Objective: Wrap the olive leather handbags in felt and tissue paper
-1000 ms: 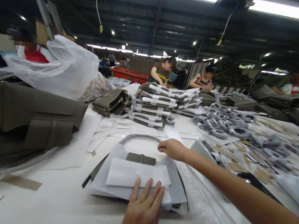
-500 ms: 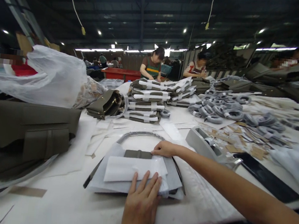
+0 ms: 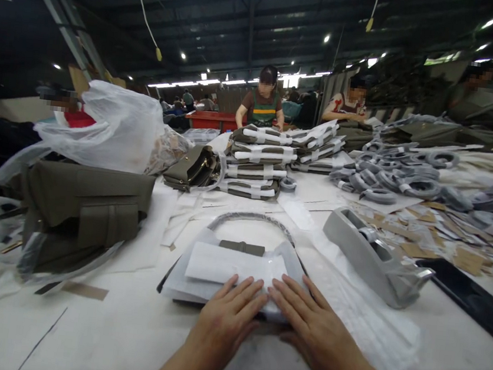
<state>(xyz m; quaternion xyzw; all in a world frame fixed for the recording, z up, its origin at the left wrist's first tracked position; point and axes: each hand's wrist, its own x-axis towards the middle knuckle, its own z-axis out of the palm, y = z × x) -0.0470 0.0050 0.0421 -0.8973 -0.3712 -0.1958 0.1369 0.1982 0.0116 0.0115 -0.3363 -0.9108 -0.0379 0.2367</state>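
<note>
Both hands, left (image 3: 224, 319) and right (image 3: 311, 323), lie flat with fingers spread on the wrapped bag (image 3: 237, 267) near the table's (image 3: 122, 337) front edge; soft, slippery wrapping, best gripped by its sides.

head view | forward-down over table (image 3: 122, 337) | near hands (image 3: 221, 325)
</note>
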